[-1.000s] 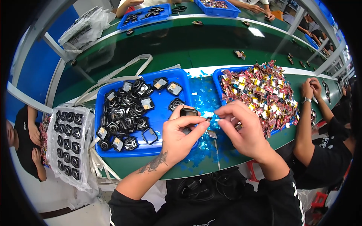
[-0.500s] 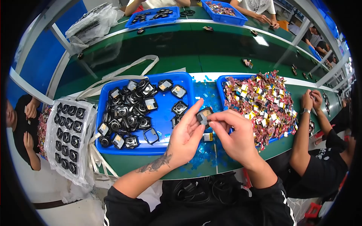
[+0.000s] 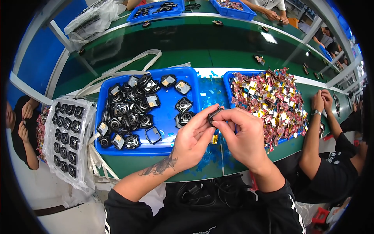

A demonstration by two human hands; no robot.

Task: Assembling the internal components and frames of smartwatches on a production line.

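A small black watch case [image 3: 213,114] is held between my two hands above the green bench, now turned edge-on. My left hand [image 3: 190,143] is wrapped against its left side, fingers behind it and thumb below. With thumb and index finger my right hand [image 3: 246,134] pinches it from the right. The inside of the case is not visible. Left of my hands, a blue tray [image 3: 167,111] holds a heap of similar black watch cases [image 3: 128,109]. On the right, another blue tray [image 3: 226,82] is piled with small battery pouches with reddish strips [image 3: 272,107].
Blue film scraps [image 3: 202,160] and a yellow-ended piece [image 3: 214,139] lie below my hands. At left stands a clear plastic tray of watch cases [image 3: 66,136] beside white straps [image 3: 95,156]. A green conveyor [image 3: 187,45] runs beyond. Co-workers' arms [image 3: 311,136] are at the right.
The watch case has turned from face-visible to edge-on. My right fingers have closed further over it, and my left fingers have curled in around it. The whole view has shifted slightly.
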